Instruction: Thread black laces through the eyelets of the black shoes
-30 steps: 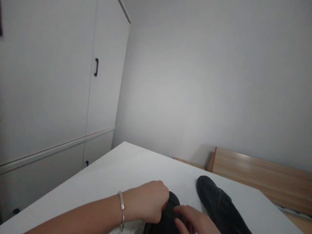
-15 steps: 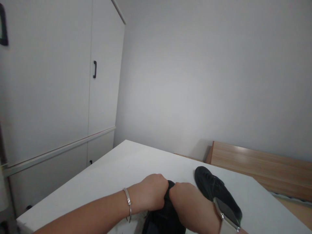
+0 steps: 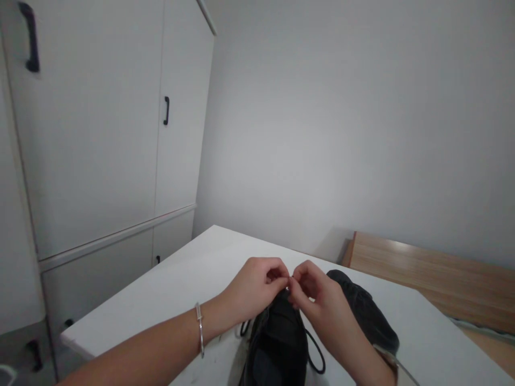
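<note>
A black shoe (image 3: 277, 343) lies on the white table (image 3: 189, 284) in front of me, toe pointing away, with a black lace (image 3: 316, 354) looping off its right side. My left hand (image 3: 253, 292) and my right hand (image 3: 311, 295) meet just above the shoe's toe end, fingertips pinched together on the lace. A silver bracelet (image 3: 200, 336) is on my left wrist. A second black shoe (image 3: 368, 316) lies to the right, partly hidden behind my right hand.
A white wardrobe (image 3: 100, 134) with black handles stands to the left of the table. A wooden bed frame (image 3: 434, 279) runs along the grey wall at the right. The table's left edge drops off near the wardrobe.
Both hands rose from gripping the shoe's top and now pinch the lace above it. The view tilted down, so more of the near shoe shows.
</note>
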Motion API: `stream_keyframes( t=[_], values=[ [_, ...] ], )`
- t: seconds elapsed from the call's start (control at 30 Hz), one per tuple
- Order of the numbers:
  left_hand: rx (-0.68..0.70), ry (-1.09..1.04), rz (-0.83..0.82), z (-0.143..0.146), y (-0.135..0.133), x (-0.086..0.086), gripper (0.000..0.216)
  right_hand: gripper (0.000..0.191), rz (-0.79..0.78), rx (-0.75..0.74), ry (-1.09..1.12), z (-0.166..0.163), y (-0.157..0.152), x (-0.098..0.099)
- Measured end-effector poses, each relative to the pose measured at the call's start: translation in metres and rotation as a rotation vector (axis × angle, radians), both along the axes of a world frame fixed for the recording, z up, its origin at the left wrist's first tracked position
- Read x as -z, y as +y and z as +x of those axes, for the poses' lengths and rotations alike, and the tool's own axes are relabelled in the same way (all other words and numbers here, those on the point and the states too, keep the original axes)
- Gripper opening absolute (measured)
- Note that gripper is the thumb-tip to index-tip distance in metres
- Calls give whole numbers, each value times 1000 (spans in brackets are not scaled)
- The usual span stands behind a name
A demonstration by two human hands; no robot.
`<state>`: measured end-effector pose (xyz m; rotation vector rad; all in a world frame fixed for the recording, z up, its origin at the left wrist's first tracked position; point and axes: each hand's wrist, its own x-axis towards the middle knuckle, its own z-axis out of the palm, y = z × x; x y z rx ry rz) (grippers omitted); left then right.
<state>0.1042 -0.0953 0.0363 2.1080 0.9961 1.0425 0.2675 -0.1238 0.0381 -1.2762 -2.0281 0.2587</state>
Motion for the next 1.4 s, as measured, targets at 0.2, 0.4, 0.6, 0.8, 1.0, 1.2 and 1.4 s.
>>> stream_keyframes(
  t=[0.2, 0.4, 0.6, 0.8, 1.0, 1.2, 1.4],
  values=[
    [64, -318, -98, -4, -10, -11, 10, 21, -10, -149, 586, -1, -10, 2],
    [113, -471, -193, -2, -14, -7, 16, 30, -35, -57, 689, -1, -11, 14],
    [144, -451, -191, -2, -20, -7, 22, 16, 30, -74, 545, 2, -15, 16],
    [98, -176, -64, 2, 13, -2, 13, 10, 192, 12, 487, 8, -16, 12],
    [176, 323, -21, 20, 60, 33, 14, 10, 190, -43, 549, 7, -26, 2],
    [231, 500, 7, 30, 71, 47, 20, 5, 246, -68, 549, 6, -31, -6],
    [223, 271, -50, 19, 69, 16, 12, 6, 399, 4, 544, 12, -39, -35]
  ],
)
